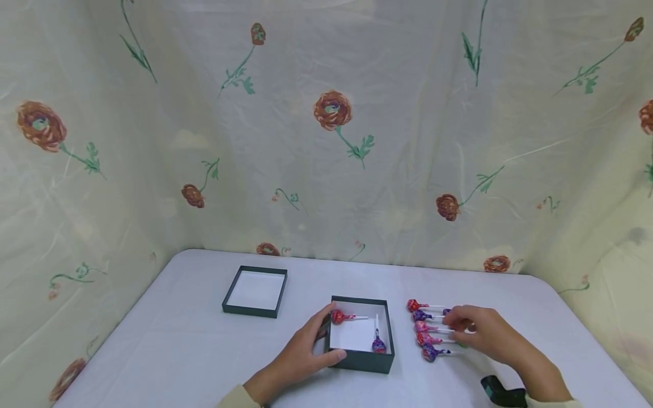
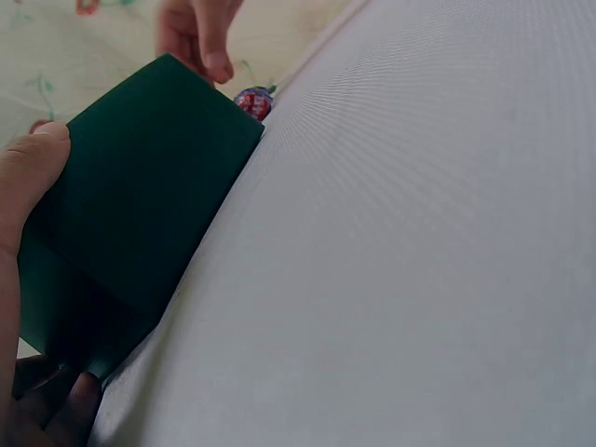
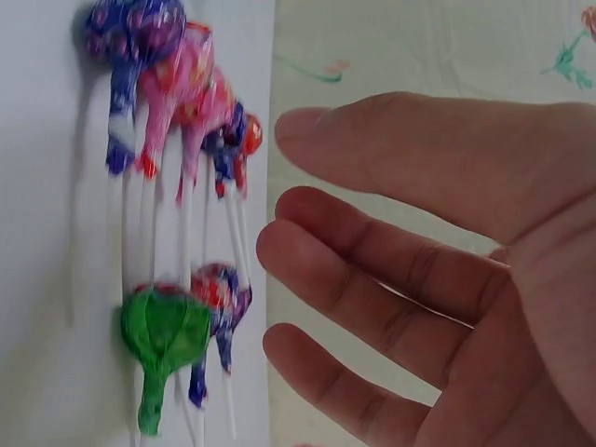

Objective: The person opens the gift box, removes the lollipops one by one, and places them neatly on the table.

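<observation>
A dark green open box [image 1: 363, 362] sits mid-table with two lollipops inside: a red one [image 1: 338, 317] at its back left and a purple one [image 1: 378, 344] at its front right. My left hand [image 1: 306, 345] grips the box at its left side, thumb at the front corner; the left wrist view shows the thumb on the box's green wall [image 2: 158, 186]. To the right, several wrapped lollipops [image 1: 422, 327] lie in a row. Above their sticks hovers my right hand [image 1: 479, 331]; in the right wrist view its fingers are apart, holding nothing, near a green lollipop [image 3: 166, 326].
The shallow box lid [image 1: 251, 311], dark-rimmed and white inside, lies at the back left of the white table [image 1: 178, 340]. A black object [image 1: 502, 392] is beside the right wrist. Flower-patterned cloth [image 1: 398, 141] hangs behind and at both sides.
</observation>
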`<state>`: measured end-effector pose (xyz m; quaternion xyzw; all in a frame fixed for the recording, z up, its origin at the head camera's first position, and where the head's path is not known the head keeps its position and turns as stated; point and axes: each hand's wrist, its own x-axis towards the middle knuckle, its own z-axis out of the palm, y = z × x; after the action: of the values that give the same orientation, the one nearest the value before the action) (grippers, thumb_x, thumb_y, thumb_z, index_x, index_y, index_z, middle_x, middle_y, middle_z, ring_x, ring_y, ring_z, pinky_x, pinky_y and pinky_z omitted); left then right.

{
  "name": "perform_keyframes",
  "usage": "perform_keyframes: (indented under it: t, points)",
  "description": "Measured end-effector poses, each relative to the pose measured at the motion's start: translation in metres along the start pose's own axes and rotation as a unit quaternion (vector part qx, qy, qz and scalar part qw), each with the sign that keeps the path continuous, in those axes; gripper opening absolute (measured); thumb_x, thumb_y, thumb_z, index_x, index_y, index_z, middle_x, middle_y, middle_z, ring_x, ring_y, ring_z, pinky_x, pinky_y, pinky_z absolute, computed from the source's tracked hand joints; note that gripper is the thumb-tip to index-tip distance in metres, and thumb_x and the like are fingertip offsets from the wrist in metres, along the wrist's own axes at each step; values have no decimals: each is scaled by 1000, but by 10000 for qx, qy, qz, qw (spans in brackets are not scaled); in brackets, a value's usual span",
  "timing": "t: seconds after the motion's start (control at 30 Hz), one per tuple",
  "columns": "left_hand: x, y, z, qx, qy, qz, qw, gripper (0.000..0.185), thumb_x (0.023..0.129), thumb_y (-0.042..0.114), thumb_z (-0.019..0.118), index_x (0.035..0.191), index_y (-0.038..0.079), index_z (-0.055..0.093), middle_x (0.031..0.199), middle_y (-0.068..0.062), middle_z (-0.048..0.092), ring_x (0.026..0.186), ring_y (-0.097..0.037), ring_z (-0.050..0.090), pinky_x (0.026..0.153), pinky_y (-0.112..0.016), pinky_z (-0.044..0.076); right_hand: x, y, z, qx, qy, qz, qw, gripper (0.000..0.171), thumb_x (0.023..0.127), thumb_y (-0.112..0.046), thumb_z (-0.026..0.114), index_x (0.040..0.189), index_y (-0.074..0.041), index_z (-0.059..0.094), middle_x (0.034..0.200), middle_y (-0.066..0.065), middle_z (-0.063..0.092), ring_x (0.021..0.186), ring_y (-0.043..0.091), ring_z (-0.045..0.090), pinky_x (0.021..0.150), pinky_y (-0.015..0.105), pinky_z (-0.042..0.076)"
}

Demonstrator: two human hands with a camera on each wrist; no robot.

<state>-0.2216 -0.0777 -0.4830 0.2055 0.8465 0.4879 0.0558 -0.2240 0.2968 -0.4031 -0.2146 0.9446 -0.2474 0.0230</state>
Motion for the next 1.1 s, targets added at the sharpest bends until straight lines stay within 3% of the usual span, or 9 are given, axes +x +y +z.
perform_keyframes:
  t: [0.4,0.63,0.83,1.1]
  points:
    - [3,1,6,-40,-92,32,9999,83,84,50,69,152,35,23,155,4,31,139,-20,35,107,-42,39,4,-26,10,576,-295,82,9979,15,86,-20,72,100,-12,69,95,-2,68,81,7,59,76,24,55]
    - [1,1,2,-17,-69,64,10000,83,85,50,68,153,32,24,155,3,31,137,-20,37,107,-43,39,12,-39,12,619,-328,-259,9972,12,88,-18,70,100,-15,69,95,-2,68,83,6,59,79,30,57]
    - [-2,2,-1,-9,-68,65,10000,82,85,49,68,152,32,24,155,2,31,137,-21,38,108,-44,39,21,-51,13,517,-501,-641,9953,14,87,-25,72,100,-18,69,92,-8,66,81,5,58,79,34,57]
    - [-2,1,-4,27,-28,58,10000,83,85,50,68,153,32,23,155,2,31,137,-21,37,107,-44,39,34,-74,10,262,-689,-1052,9917,18,87,-31,72,101,-21,70,92,-14,64,80,4,57,76,29,57]
